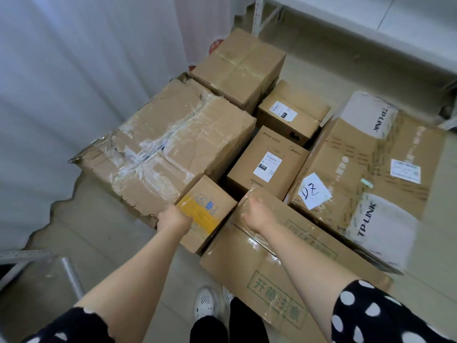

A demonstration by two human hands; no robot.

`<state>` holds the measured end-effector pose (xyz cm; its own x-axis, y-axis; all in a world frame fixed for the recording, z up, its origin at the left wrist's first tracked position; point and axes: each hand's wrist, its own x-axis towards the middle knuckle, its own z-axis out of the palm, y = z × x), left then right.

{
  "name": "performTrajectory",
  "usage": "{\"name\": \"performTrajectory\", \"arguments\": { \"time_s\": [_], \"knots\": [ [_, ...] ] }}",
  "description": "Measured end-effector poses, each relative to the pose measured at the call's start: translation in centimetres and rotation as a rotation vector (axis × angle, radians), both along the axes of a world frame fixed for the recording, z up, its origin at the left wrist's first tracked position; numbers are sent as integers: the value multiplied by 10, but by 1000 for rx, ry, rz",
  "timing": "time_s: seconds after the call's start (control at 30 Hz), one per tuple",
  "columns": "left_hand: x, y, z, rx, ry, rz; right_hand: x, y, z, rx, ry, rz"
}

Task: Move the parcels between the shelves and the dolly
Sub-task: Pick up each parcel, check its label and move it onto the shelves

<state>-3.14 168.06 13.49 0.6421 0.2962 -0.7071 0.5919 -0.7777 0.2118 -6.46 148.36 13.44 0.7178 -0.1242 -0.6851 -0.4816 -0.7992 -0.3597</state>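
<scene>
The small parcel (207,214) (yellow tape, blue print) sits at lower centre, wedged between a torn carton (173,144) and a long carton (284,268), with open floor (99,231) at lower left. The left hand (173,217) curls its fingers round the parcel's left edge. The right hand (258,214) lies at the long carton's corner, and I cannot tell how its fingers are set.

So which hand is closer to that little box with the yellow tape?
Left. The left hand holds the little box at its left edge; the right hand is just to its right, over the corner of the big green-printed box.
</scene>
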Motion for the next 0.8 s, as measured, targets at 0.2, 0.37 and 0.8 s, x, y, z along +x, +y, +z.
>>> {"name": "performTrajectory", "arguments": {
  "time_s": [0.2,0.37,0.8],
  "knots": [
    [-20,24,-78,-142,93,432,23,31,-66,50,-19,20],
    [-25,28,-116,-251,11,632,38,39,-104,106,29,-60],
    [53,4,35,-416,-375,630,77,14,25,49,-408,-539]
  ]
}}
